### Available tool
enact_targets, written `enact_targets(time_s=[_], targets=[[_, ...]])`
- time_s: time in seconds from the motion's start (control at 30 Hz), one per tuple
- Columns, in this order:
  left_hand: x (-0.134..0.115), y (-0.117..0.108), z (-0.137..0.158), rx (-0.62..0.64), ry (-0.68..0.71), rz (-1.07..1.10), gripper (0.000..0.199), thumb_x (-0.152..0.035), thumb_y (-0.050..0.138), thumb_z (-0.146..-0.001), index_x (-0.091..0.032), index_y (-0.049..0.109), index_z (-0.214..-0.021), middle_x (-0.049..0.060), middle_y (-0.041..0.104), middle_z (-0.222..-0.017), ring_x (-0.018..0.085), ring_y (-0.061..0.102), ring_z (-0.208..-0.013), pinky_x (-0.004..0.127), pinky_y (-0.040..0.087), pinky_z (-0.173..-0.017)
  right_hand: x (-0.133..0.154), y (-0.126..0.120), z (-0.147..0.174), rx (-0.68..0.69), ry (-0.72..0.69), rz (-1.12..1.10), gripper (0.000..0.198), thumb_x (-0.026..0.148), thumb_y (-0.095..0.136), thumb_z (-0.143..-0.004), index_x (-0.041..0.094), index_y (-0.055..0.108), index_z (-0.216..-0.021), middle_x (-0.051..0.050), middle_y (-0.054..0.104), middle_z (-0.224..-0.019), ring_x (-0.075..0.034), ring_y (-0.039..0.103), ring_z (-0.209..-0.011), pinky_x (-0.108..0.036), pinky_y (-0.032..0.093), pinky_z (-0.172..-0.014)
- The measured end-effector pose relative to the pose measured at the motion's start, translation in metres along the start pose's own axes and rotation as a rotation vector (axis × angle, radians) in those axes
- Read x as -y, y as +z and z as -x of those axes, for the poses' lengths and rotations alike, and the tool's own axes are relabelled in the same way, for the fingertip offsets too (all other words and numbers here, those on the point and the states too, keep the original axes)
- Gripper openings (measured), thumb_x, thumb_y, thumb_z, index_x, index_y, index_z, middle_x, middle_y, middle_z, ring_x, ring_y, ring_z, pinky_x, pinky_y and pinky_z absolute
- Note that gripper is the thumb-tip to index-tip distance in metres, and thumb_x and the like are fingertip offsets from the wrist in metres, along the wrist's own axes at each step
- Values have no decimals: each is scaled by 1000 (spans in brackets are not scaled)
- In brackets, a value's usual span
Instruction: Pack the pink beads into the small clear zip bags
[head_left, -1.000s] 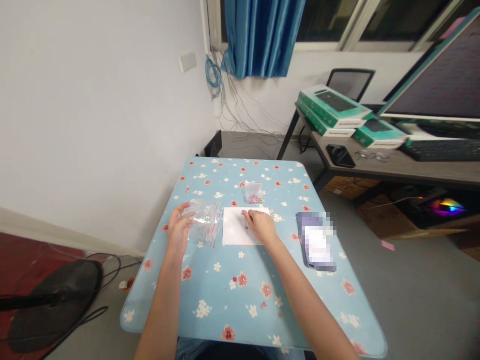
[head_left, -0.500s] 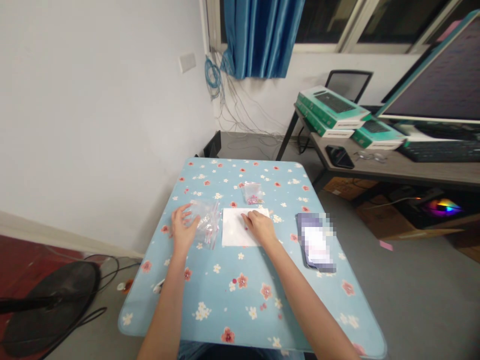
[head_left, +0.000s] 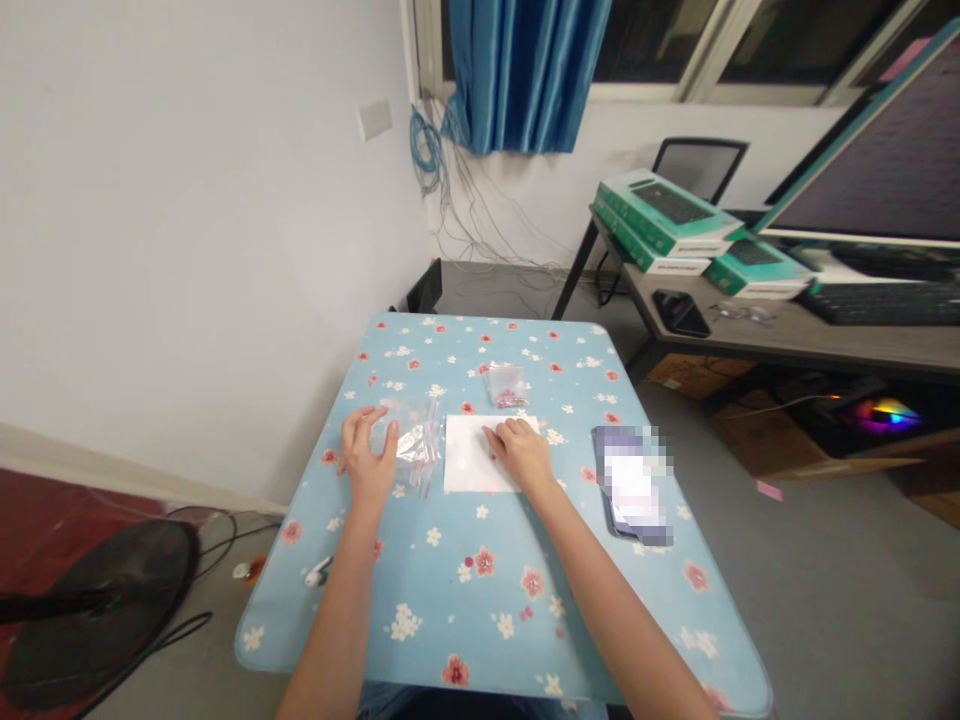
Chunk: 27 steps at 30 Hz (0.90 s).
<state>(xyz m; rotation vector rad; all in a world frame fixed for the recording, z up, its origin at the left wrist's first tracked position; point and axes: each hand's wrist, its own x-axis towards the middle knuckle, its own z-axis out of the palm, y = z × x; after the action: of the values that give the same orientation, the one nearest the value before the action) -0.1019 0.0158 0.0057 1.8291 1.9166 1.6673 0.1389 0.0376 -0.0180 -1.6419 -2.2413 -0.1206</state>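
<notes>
My left hand (head_left: 369,452) rests at the left edge of several clear plastic zip bags (head_left: 417,446), its fingers curved and apart from the thumb. Over the right part of a white sheet of paper (head_left: 465,455) is my right hand (head_left: 523,452), its fingers curled and pinched together. Whatever they may hold is too small to make out. A small dark dot shows on the paper just below the fingertips. Behind the paper lies a small clear bag (head_left: 507,385) with pink bits at its bottom.
A phone (head_left: 634,485) with a blurred screen lies at the right of the flowered table (head_left: 442,620). A small white-and-black object (head_left: 318,572) is near the left forearm. On the desk at the right are green keyboard boxes (head_left: 667,220), another phone (head_left: 680,312) and glasses (head_left: 742,314).
My left hand has shifted slightly, its thumb now raised more upright beside the bags. The right hand stays almost still over the paper.
</notes>
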Motion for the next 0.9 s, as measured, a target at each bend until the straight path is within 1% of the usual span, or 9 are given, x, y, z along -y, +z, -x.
enact_targets(time_s=[0.2,0.37,0.43,0.53,0.63,0.73,0.8,0.9], targets=[[0,-1,-1,-31,-12,7,20,-28,57,-83,-18,64,-98,8,56,-103,20,55,-101,35,43,-93,0,-1,0,-15,9,-16,40,38,38,-96,19,60,-68,-7,63,-74,-18,52,-76,-28,23,-55],[1,-1,0,-41,-2,10,20,-28,57,-83,-17,64,-98,9,57,-102,20,55,-101,35,45,-90,-2,-6,0,-101,73,-153,41,39,38,-95,20,55,-64,-5,60,-69,-17,51,-73,-27,27,-60],[2,-1,0,-48,0,11,19,-28,57,-83,-17,65,-97,9,58,-101,20,56,-100,34,45,-88,-4,-10,-1,-161,144,-247,43,40,36,-95,20,51,-61,-4,57,-65,-17,49,-68,-27,28,-62],[3,-1,1,-52,-12,18,19,-28,58,-82,-18,65,-96,9,59,-101,20,56,-100,34,46,-88,-11,-15,-7,-237,334,-426,46,43,33,-95,21,47,-58,-1,51,-57,-15,45,-58,-27,29,-59],[4,0,2,-46,-16,29,19,-29,58,-82,-18,65,-96,8,59,-102,20,56,-101,34,46,-88,-22,-17,-17,-267,520,-574,47,49,32,-92,20,51,-61,1,52,-55,-14,45,-54,-26,29,-56],[5,1,3,-43,-3,29,19,-28,57,-83,-18,65,-97,8,60,-101,20,57,-100,34,46,-88,-34,-17,-28,-230,602,-551,44,51,37,-89,17,61,-73,-3,62,-68,-15,50,-59,-26,30,-57],[5,2,3,-43,13,24,18,-27,57,-83,-18,65,-98,8,60,-101,20,57,-99,34,46,-88,-40,-14,-34,-189,607,-469,43,51,40,-87,16,66,-82,-6,65,-77,-17,53,-65,-26,31,-59],[5,2,4,-41,34,17,18,-26,57,-84,-18,65,-98,8,60,-100,20,57,-98,34,46,-87,-46,-9,-40,-124,607,-375,43,51,45,-83,16,69,-92,-8,66,-79,-20,56,-72,-27,32,-60]])
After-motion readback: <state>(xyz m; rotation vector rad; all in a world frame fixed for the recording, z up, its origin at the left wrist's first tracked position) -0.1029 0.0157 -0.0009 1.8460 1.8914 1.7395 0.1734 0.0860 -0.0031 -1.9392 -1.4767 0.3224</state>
